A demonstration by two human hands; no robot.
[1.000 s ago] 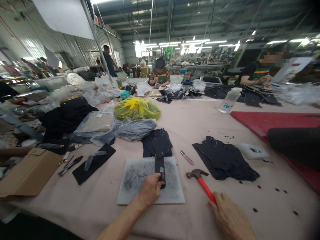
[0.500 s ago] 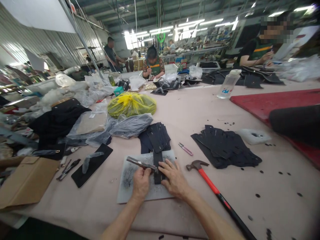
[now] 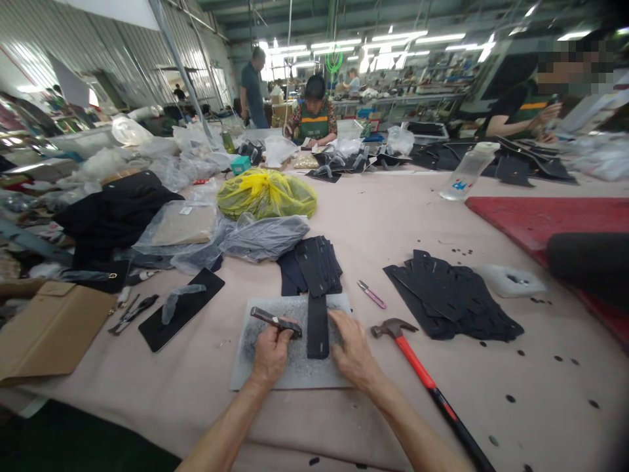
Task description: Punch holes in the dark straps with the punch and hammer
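A dark strip (image 3: 318,331) with a small slot near its lower end lies on a speckled pale board (image 3: 240,367). Left of the strip, my left hand (image 3: 271,354) is closed around a metal punch tool (image 3: 272,320), held above the board. My right hand (image 3: 352,347) rests at the strip's right edge with its fingers bent and partly apart; no object shows in it. Beyond the board is a pile of dark pieces (image 3: 309,262). A second dark pile (image 3: 452,295) lies to the right, and a claw hammer (image 3: 415,360) with a red and black handle lies nearer.
Pink snips (image 3: 372,295) lie between the piles. A yellow bag (image 3: 268,195) and plastic-wrapped goods sit behind. At the left are a cardboard box (image 3: 54,328) and a black panel (image 3: 181,308). A bottle (image 3: 469,172) and a red board (image 3: 555,219) are at the right; people work beyond.
My left hand has moved the punch tool left, off the strip. My right hand has drawn back to the strip's right edge, uncovering it. The whole view has shifted slightly.
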